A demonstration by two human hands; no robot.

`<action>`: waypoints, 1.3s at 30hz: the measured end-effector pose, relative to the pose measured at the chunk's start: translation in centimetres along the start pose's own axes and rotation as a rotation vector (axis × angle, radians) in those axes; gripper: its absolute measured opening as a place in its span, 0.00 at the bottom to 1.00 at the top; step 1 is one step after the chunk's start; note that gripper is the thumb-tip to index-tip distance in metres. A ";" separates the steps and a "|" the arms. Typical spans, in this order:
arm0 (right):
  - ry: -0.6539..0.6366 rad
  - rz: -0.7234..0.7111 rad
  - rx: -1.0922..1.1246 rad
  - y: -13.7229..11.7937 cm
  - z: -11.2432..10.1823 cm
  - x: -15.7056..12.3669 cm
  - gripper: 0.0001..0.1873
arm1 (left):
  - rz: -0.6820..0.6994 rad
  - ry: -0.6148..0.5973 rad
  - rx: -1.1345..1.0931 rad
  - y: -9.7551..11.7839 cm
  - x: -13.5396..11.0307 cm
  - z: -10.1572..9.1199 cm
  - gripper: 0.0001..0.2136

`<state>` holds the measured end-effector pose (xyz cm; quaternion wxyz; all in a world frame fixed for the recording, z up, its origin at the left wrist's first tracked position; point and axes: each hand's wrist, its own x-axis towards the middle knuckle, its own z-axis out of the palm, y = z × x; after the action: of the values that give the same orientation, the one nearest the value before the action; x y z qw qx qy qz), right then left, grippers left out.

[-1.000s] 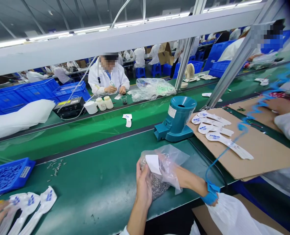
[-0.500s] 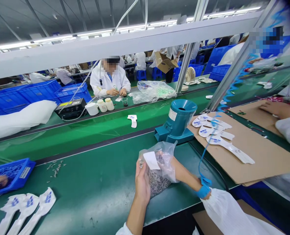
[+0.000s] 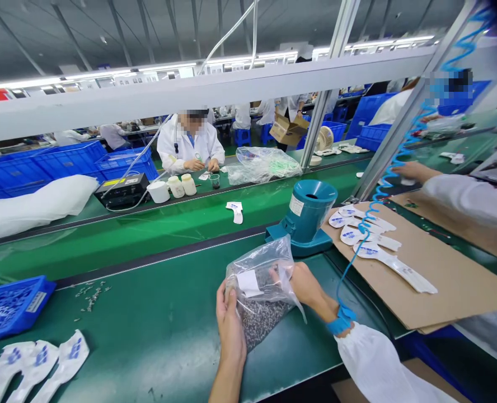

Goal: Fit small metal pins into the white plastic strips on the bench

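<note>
A clear plastic bag (image 3: 259, 282) with a white label and many small grey metal parts stands on the green bench (image 3: 156, 319) in front of me. My left hand (image 3: 228, 322) is wrapped round the bag's left side. My right hand (image 3: 305, 282), with a blue strap on the wrist, grips the bag's upper right edge, with the fingers partly hidden by the plastic. A teal funnel-topped machine (image 3: 307, 215) stands just behind the bag.
A cardboard sheet (image 3: 433, 268) with several white flat parts lies at right, where another person's hand (image 3: 408, 170) reaches. White flat parts (image 3: 42, 364) and a blue bin (image 3: 9, 305) sit at left, with loose small parts (image 3: 91, 294) beside the bin. A conveyor belt (image 3: 148, 224) runs behind.
The bag and both my hands have shifted slightly left and up. At far left, another person's hand has left the view. The neighbour's arm at right has reached further over the cardboard.
</note>
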<state>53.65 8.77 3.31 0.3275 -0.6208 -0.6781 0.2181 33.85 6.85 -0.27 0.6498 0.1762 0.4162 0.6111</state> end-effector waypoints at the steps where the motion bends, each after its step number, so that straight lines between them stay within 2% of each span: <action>1: -0.002 0.010 0.057 0.2 0.3 0.3 0.13 | 0.012 0.025 0.004 -0.1 0.0 -0.1 0.27; 6: -0.017 0.053 0.442 1.5 1.9 1.7 0.14 | 0.048 0.146 0.037 -0.6 0.6 -0.7 0.26; 10: 0.021 0.045 0.528 2.5 2.9 2.2 0.17 | 0.026 0.218 0.036 -1.0 1.7 -1.4 0.26; 15: 0.183 0.068 0.578 3.2 3.4 2.1 0.21 | -0.016 0.289 0.063 -0.7 2.4 -1.5 0.24; 21: 0.356 0.122 0.604 3.1 3.6 2.1 0.21 | -0.021 0.274 0.104 0.0 1.7 -1.3 0.21; 31: 0.404 0.152 0.681 3.0 1.6 2.4 0.22 | -0.045 0.229 0.070 0.9 1.3 -2.9 0.19; 36: 0.413 0.171 0.679 3.2 0.9 1.6 0.22 | -0.047 0.173 0.189 2.5 1.0 -3.6 0.23; 39: 0.417 0.151 0.657 3.0 -0.6 1.6 0.21 | -0.017 0.114 0.382 3.8 0.9 -4.4 0.29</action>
<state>56.19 10.65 1.87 0.6224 -0.5621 -0.4437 0.3161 27.94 7.17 -0.32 0.5849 0.2579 0.5621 0.5248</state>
